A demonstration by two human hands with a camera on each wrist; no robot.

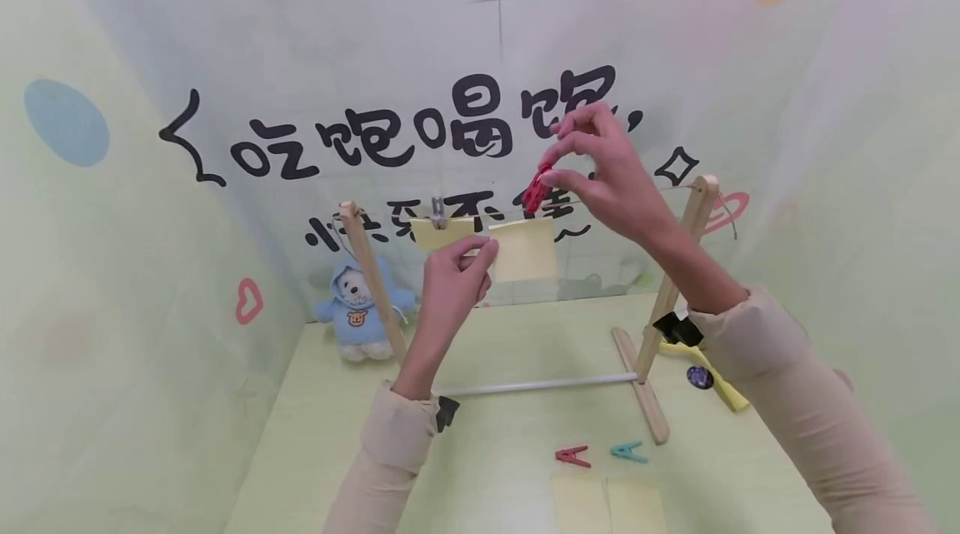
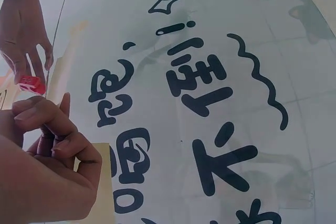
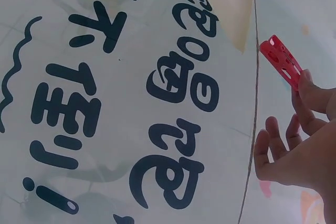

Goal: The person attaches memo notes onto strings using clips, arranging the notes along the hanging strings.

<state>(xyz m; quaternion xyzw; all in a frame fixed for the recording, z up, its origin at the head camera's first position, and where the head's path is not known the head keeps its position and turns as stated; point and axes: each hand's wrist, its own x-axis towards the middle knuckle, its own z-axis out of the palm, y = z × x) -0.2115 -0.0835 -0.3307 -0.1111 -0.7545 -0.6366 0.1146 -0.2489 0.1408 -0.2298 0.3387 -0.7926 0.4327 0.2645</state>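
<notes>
In the head view my left hand pinches the left edge of a pale yellow paper square, held up at the string. My right hand pinches a red clothespin between thumb and index finger, just above the paper's top edge. In the right wrist view that clothespin stands apart from the string, and the other fingers are spread. A grey clothespin fixes another yellow paper to the string, left of the held one.
Two wooden posts carry the string, with a white rod low between them. On the table lie a red clothespin, a teal clothespin and yellow papers. A plush toy in blue sits at the left post.
</notes>
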